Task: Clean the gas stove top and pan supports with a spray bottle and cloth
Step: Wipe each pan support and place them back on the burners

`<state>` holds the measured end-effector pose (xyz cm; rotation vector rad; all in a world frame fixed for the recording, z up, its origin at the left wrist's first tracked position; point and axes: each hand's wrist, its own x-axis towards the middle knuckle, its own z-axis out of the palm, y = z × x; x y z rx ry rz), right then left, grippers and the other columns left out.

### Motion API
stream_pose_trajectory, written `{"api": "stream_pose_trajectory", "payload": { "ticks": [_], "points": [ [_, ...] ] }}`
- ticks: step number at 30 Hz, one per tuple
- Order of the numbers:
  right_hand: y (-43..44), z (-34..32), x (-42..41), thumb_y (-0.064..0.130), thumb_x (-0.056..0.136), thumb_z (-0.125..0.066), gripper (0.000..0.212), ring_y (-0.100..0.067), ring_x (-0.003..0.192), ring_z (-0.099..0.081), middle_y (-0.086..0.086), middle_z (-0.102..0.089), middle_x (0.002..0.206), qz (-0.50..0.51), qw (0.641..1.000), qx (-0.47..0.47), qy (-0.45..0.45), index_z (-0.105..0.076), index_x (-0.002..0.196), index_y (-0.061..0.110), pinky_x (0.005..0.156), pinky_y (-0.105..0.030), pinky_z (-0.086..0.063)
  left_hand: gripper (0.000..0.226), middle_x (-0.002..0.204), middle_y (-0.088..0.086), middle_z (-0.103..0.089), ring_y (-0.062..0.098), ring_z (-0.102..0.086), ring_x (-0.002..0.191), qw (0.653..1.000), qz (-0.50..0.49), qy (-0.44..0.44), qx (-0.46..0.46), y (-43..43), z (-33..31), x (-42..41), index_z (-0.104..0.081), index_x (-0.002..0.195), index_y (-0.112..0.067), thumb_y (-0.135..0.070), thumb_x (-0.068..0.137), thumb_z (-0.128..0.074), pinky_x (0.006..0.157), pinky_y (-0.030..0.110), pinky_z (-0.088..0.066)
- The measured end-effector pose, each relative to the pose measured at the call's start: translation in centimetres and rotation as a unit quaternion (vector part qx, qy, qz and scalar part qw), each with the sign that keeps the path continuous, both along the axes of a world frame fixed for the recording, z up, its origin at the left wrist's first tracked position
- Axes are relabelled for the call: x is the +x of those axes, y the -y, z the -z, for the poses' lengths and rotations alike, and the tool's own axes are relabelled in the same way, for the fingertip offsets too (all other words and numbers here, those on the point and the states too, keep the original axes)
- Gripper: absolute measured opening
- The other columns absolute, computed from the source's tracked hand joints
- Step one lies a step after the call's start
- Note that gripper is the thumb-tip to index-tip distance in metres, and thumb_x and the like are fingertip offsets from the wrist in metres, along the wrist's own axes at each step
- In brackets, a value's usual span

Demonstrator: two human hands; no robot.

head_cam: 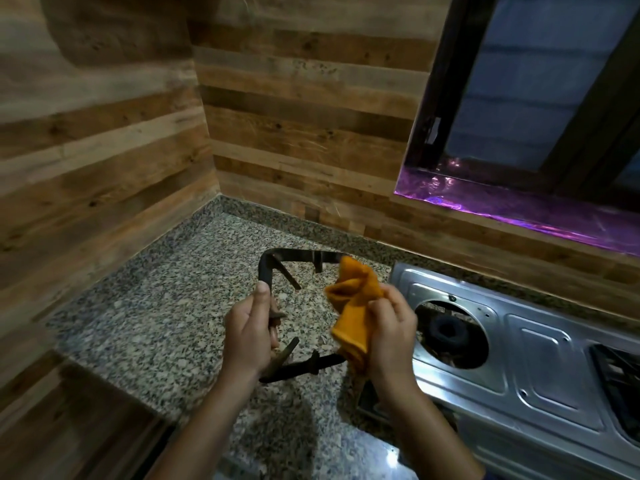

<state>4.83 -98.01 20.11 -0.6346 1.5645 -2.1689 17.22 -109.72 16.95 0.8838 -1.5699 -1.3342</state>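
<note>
Dim warm light, purple glow on window sill [519, 211], glare spot on worktop [166, 306], dull sheen on stove [540, 368]. Edges bend; upper-left wall [86, 46] blurred.

On my feed I've got a speckled granite counter [166, 306] running back into a corner, with wood-plank walls [104, 150] on both sides. Up right there's a dark-framed window [540, 81], and its sill [502, 206] glows purple, kinda shiny. Another wood surface [69, 427] sits lower left, touching the counter.

Left hand [247, 332] grips pan support [277, 268]; right hand [393, 332] cloth [353, 306].
</note>
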Motion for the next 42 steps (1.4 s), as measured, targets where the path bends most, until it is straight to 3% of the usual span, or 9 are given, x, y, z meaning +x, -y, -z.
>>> {"api": "stream_pose_trajectory", "payload": {
  "ticks": [6, 12, 17, 19, 23, 27, 33, 37, 42],
  "points": [
    [0.6, 1.5, -4.0, 0.004, 0.093, -0.048, 0.020, -0.026, 0.087, -0.064, -0.009, -0.069, 0.093, -0.012, 0.991, 0.037, 0.129, -0.061, 0.102, 0.017, 0.080, -0.038, -0.050, 0.056, 0.041, -0.001, -0.042, 0.011, -0.037, 0.032, 0.991, -0.010, -0.112, 0.068, -0.3, -0.8, -0.5, -0.052, 0.074, -0.004, -0.052, 0.098, -0.034, 0.033, 0.019, -0.032],
    [0.2, -0.6, -5.1, 0.020, 0.068, -0.083, 0.056, -0.020, 0.098, -0.070, -0.003, -0.072, 0.108, -0.084, 0.989, 0.116, -0.040, -0.058, 0.118, 0.021, 0.087, -0.041, -0.057, 0.057, 0.046, -0.002, -0.049, 0.012, -0.041, 0.038, 0.982, -0.033, -0.128, 0.131, -0.6, 0.5, -1.1, -0.055, 0.077, -0.011, -0.059, 0.094, -0.029, 0.041, 0.025, -0.034],
    [0.4, -3.3, -5.0, 0.010, 0.068, -0.082, 0.048, -0.020, 0.097, -0.069, -0.007, -0.071, 0.105, -0.100, 0.973, 0.056, -0.200, -0.061, 0.111, 0.013, 0.088, -0.039, -0.056, 0.082, 0.105, 0.011, -0.066, 0.020, -0.065, 0.080, 0.988, -0.060, -0.102, 0.098, 0.8, 0.1, -1.0, -0.049, 0.127, -0.016, -0.080, 0.084, -0.020, 0.075, 0.039, -0.051],
    [0.5, -4.8, -4.9, 0.008, 0.067, -0.081, 0.046, -0.020, 0.096, -0.068, -0.010, -0.069, 0.105, -0.133, 0.953, 0.051, -0.266, -0.062, 0.108, 0.015, 0.085, -0.036, -0.057, 0.077, 0.126, 0.007, -0.058, 0.016, -0.061, 0.098, 0.994, -0.085, -0.072, 0.013, 1.8, -0.8, -0.3, -0.039, 0.137, -0.023, -0.076, 0.085, -0.022, 0.078, 0.029, -0.048],
    [1.0, -7.3, -5.4, -0.005, 0.067, -0.082, 0.046, 0.000, 0.085, -0.063, 0.001, -0.065, 0.095, -0.220, 0.912, 0.077, -0.337, -0.060, 0.105, 0.010, 0.073, -0.017, -0.050, 0.072, 0.086, 0.002, -0.070, 0.015, -0.068, 0.077, 0.991, 0.070, 0.015, -0.116, 3.6, -2.9, 1.5, -0.063, 0.103, -0.019, -0.084, 0.075, -0.045, 0.063, 0.029, -0.054],
    [2.5, -7.9, -7.1, 0.003, 0.065, -0.083, 0.046, 0.002, 0.084, -0.060, 0.004, -0.061, 0.094, -0.249, 0.894, 0.094, -0.361, -0.060, 0.104, 0.011, 0.074, -0.016, -0.048, 0.059, 0.049, 0.009, -0.062, 0.022, -0.063, 0.045, 0.993, 0.084, 0.030, -0.077, 2.9, -3.8, 1.3, -0.055, 0.065, -0.007, -0.062, 0.087, -0.056, 0.045, 0.030, -0.051],
    [4.0, -5.4, -8.3, 0.016, 0.073, -0.082, 0.033, -0.009, 0.090, -0.064, 0.006, -0.067, 0.097, -0.004, 0.893, 0.129, -0.430, -0.065, 0.100, 0.022, 0.077, -0.038, -0.055, 0.051, 0.051, 0.009, -0.062, 0.014, -0.053, 0.039, 0.998, -0.022, 0.021, 0.055, 0.1, -2.4, -0.8, -0.059, 0.069, -0.006, -0.047, 0.098, -0.049, 0.039, 0.021, -0.039],
    [2.8, -4.7, -4.3, 0.042, 0.085, -0.064, 0.024, -0.010, 0.086, -0.057, 0.006, -0.054, 0.099, 0.117, 0.921, 0.149, -0.340, -0.057, 0.100, 0.025, 0.073, -0.040, -0.055, 0.045, 0.041, -0.006, -0.051, 0.016, -0.044, 0.042, 0.981, -0.066, -0.041, 0.177, -0.9, -1.5, -2.1, -0.050, 0.069, -0.012, -0.046, 0.099, -0.048, 0.042, 0.023, -0.030],
    [1.3, 0.9, 3.3, 0.023, 0.094, -0.043, 0.030, -0.013, 0.104, -0.047, 0.003, -0.046, 0.119, 0.044, 0.827, 0.216, -0.517, -0.057, 0.120, 0.019, 0.083, -0.031, -0.050, 0.044, 0.060, 0.003, -0.063, 0.019, -0.059, 0.051, 0.950, -0.138, -0.071, 0.272, -0.5, -2.4, -3.3, -0.057, 0.079, -0.009, -0.048, 0.097, -0.049, 0.050, 0.032, -0.049]
  ]
}}
